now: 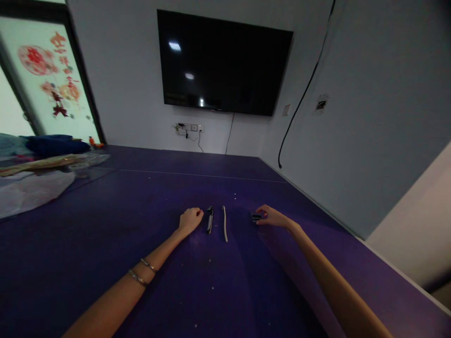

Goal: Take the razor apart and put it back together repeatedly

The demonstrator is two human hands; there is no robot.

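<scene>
My left hand (191,219) rests closed on the purple surface, fingers curled in, and I see nothing in it. Just to its right lies a razor (210,221), dark-headed with a pale strip along its handle. A slim white toothbrush (225,225) lies roughly parallel to the razor, farther right. My right hand (273,216) pinches a small dark block with lighter edges (255,218) between thumb and fingers, at or close to the surface. The block is too small for me to tell its kind.
The purple surface (169,291) reaches to the walls, with small white specks on it. Folded cloth (58,145) and a plastic bag (38,190) lie at the left. A black cable (306,91) hangs by the right wall. A television (225,63) is mounted ahead above sockets (194,127).
</scene>
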